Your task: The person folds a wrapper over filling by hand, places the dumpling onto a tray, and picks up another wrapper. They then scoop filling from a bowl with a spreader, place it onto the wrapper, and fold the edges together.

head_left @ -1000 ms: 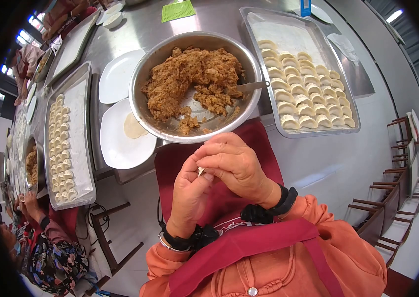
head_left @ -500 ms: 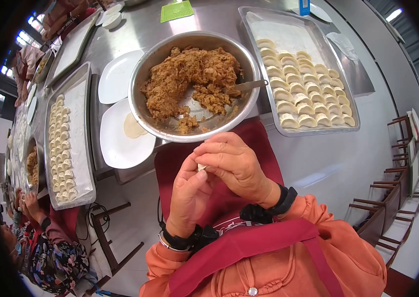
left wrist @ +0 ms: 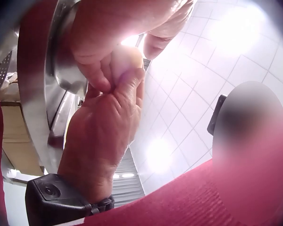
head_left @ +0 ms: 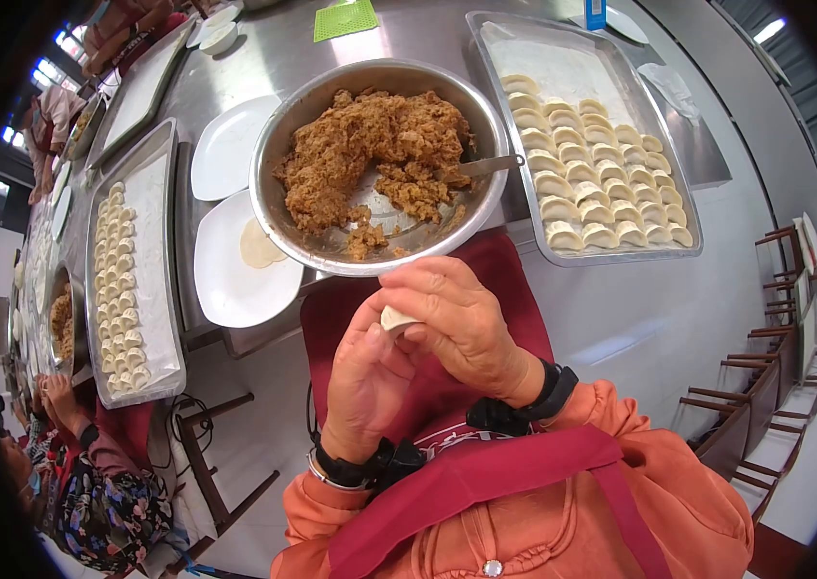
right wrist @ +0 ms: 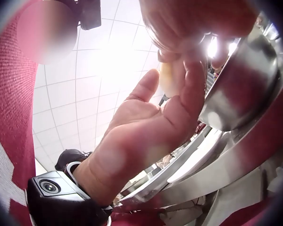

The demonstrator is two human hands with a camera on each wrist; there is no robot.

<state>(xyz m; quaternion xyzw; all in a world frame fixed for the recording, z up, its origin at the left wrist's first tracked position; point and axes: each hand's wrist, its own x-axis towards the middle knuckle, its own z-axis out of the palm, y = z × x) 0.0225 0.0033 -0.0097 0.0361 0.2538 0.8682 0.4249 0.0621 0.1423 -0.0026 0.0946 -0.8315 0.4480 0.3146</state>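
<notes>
Two bare hands meet low in the centre of the head view, just below the wide steel bowl [head_left: 437, 237], around one small, pale piece of folded dough [head_left: 396, 321]. The left hand [head_left: 362, 391] grips it from beneath with thumb and fingers; the right hand [head_left: 471, 328] pinches it from the other side, its fingers covering much of it. Held from both sides, the soft edge is probably easier to keep together.

The bowl, heaped with brown, crumbly filling [head_left: 331, 159], sits at the near edge of the steel worktop [head_left: 268, 60], presumably for a short reach. A flat metal handle [head_left: 490, 166] juts over its rim toward the paper-lined metal tray [head_left: 563, 63] at upper right, where crescent dumplings [head_left: 563, 207] lie in close rows, likely to save room. That handle could catch a sleeve.

Left of the bowl, a white square plate [head_left: 239, 289] carries thin round wrappers [head_left: 256, 246], partly hidden by the rim. Another long metal tray [head_left: 153, 261] of dumplings stands farther left; a green mat [head_left: 346, 21] lies at top centre.
</notes>
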